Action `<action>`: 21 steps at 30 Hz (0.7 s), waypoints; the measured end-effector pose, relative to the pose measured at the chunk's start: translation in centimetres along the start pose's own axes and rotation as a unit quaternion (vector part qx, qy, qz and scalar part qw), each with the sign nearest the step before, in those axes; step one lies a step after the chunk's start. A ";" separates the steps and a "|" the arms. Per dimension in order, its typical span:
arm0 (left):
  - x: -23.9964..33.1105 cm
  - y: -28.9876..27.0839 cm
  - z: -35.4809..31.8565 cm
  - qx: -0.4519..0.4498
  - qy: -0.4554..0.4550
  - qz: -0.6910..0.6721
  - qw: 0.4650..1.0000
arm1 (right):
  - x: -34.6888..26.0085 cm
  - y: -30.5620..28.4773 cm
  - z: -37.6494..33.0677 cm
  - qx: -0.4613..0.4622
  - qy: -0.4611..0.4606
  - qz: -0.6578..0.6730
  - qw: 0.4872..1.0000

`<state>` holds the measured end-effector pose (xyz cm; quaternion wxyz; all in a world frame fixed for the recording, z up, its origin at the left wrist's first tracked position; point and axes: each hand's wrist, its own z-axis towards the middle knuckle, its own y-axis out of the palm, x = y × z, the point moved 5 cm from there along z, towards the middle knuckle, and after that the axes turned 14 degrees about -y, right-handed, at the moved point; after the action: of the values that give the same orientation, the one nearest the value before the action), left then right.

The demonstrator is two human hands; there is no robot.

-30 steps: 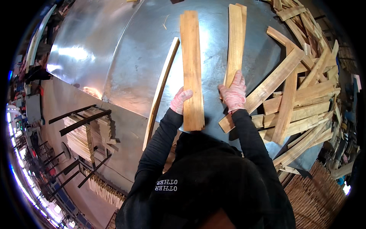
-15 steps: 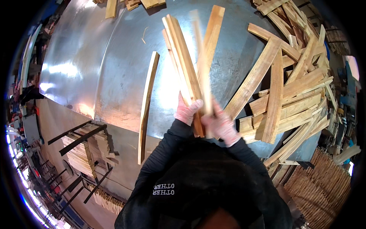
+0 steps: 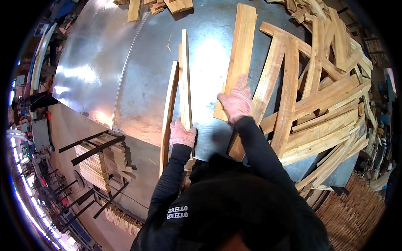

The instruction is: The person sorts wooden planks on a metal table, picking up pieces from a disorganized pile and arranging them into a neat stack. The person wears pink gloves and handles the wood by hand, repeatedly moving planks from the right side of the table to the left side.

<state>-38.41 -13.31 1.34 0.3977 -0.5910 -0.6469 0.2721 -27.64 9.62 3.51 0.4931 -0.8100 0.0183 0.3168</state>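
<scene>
Head cam, my remote feed: L hand [image 3: 182, 134] is gripping a pair of narrow boards [image 3: 185, 79] at the near end, fingers wrapped round them; they point up & away from the person, narrow side facing the cam. Just L of that hand, nearly parallel, I've got a lone board [image 3: 169, 108], its near end reaching past the table edge.

R hand [image 3: 238, 101] is over the near end of the flat boards [image 3: 243, 44], fingers on the upper face, thumb by the L side; can't tell from here if it's closed on them or just resting. Looks like 2 pcs, one mostly under the other, slightly offset, over the metal table [image 3: 155, 79]. Bright glare shows on the metal btwn the hands.

R of that hand I see a big messy pile [image 3: 326, 100], boards crossing each other at diff angles. Far side, top of view: a few short pcs [image 3: 178, 5] on the table, partly cut off by the pic edge.

Lower L, off the table, a stack of boards [image 3: 90, 161] sits w/ a dark rack [image 3: 98, 148]. Lower R, I've got thin strips [image 3: 351, 209], packed tight.
</scene>
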 end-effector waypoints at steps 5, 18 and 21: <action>-0.6 0.4 -0.8 0.009 -0.004 -0.039 0.999 | -0.5 1.2 2.3 -0.001 0.037 -0.041 0.998; 5.9 2.2 -7.7 -0.375 0.252 -0.445 0.773 | 6.2 -1.8 -4.8 -0.181 -0.052 0.822 0.537; 9.9 4.3 -7.7 -0.526 0.278 -0.298 0.746 | 12.1 0.8 -5.0 -0.137 0.015 0.685 0.715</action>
<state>-29.43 -3.85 3.81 0.2471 -0.5333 -0.6915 -0.4201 -15.74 8.61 -1.96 0.0249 -0.6390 0.5318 0.5551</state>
